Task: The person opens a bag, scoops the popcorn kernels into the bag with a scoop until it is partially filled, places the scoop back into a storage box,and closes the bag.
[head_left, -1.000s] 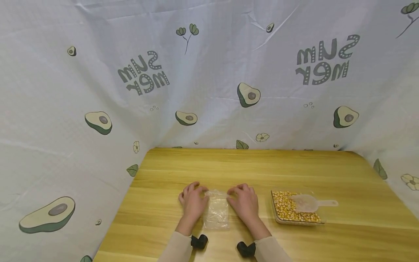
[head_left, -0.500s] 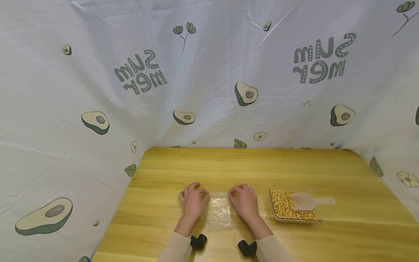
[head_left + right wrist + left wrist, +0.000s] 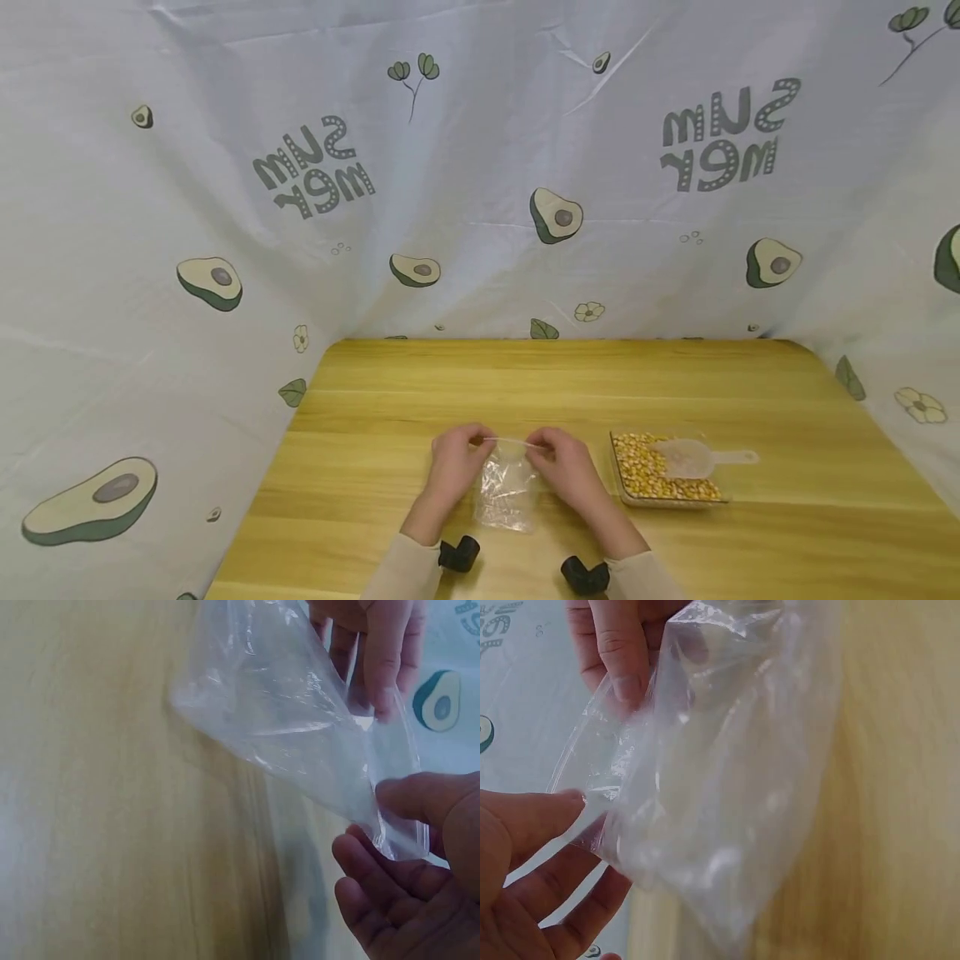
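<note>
a: where's the clear bag [image 3: 506,496]?
b: btwn l grip [image 3: 453,462] & r grip [image 3: 568,467], over the desk [image 3: 375,396]; each pinches 1 side of its top edge.
a: & nearby?
b: tub [image 3: 671,502] w/ corn kernels [image 3: 636,468], r of the r grip. pale scoop [image 3: 688,458] lies on the kernels, handle past tub's r edge.

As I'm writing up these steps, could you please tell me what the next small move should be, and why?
I would probably ease apart the top of the clear bag: the left hand and right hand hold it at either side, its upper edge looks nearly straight, and it appears empty, with corn to the right.
</note>
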{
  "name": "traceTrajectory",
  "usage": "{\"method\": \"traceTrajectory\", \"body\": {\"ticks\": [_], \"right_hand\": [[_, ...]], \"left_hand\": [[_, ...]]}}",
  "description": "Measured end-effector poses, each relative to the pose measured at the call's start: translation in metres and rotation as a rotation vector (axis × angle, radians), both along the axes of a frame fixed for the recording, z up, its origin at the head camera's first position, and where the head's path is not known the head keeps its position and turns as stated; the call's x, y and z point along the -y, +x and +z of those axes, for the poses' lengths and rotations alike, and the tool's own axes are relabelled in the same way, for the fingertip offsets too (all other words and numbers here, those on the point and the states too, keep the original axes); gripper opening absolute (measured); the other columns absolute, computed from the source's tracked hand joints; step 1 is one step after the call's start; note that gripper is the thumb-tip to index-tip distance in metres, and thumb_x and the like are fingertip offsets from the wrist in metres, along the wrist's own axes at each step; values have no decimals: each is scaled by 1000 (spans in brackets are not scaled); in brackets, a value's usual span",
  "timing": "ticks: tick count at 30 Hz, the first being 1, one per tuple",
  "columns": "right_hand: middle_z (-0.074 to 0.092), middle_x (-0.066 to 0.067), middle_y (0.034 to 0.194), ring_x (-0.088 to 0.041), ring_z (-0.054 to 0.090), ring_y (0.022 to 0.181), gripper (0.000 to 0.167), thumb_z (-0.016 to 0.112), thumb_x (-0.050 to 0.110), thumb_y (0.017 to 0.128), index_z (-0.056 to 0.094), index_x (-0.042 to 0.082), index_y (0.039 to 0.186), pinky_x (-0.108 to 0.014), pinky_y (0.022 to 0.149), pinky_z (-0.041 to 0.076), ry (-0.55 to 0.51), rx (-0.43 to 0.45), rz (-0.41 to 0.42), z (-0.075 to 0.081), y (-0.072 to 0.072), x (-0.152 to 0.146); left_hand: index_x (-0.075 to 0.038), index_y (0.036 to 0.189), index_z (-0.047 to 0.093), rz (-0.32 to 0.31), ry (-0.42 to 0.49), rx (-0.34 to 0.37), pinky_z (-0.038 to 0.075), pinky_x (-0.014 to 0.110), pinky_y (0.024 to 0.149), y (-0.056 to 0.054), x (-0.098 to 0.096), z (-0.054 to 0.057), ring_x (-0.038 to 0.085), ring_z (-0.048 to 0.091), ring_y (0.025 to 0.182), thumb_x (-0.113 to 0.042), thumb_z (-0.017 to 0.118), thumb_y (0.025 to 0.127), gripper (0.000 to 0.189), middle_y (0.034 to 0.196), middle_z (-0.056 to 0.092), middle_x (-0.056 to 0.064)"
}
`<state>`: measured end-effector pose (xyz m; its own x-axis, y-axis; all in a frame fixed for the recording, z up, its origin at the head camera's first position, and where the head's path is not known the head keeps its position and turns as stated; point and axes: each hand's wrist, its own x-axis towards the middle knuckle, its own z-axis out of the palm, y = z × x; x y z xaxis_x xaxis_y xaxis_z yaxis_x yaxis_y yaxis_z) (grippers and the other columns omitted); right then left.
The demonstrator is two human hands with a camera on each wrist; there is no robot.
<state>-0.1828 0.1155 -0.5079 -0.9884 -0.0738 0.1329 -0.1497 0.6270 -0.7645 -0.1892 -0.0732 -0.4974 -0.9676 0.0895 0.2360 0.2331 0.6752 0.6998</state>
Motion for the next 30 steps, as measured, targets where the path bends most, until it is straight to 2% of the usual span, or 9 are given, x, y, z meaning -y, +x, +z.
{"method": "traceTrajectory", "body": {"ticks": [3,5,9,13,19,25,30], "right_hand": [[74,-6,104,-23,70,96,11,73,13,89,73,12,100,-41,85,56,-33,35,25,4,4,-2],[75,-5,105,-22,70,95,14,73,15,90,73,11,103,-39,83,57,-60,69,37,8,7,-4],[75,-3,100,-16,69,89,19,72,22,91,74,11,106,-33,76,56,-105,139,64,15,12,-12],[74,-2,99,-13,66,90,23,68,30,94,73,11,107,-30,76,54,-122,163,110,19,14,-21],[72,-12,100,-14,63,89,30,60,29,100,71,3,108,-26,77,52,-244,184,192,23,15,-32],[70,-12,100,-10,59,83,25,64,27,97,70,3,103,-24,72,50,-286,246,200,26,16,-39],[69,-13,103,-11,59,85,27,64,27,97,69,2,106,-25,73,50,-324,270,248,29,19,-44]], "left_hand": [[-14,91,77,-43,4,1,50,34,81,2,-3,5,15,69,82,-19,73,89,7,83,76,-2],[-15,92,77,-68,12,11,50,27,71,3,-5,9,11,66,79,-19,73,90,6,81,75,-3],[-15,95,75,-117,42,41,46,22,65,7,-8,14,6,62,75,-16,69,92,6,82,74,-4],[-17,99,74,-146,58,85,46,21,63,10,-11,19,3,59,74,-16,66,94,9,85,73,-4],[-17,103,74,-199,82,130,46,20,60,13,-13,23,2,58,73,-16,65,95,11,89,73,-3],[-14,110,74,-240,122,167,50,22,67,15,-16,24,6,65,82,-14,65,96,17,96,75,-2],[-11,125,69,-267,155,191,51,21,65,15,-18,25,8,67,80,-11,66,95,30,91,72,-2]]}}
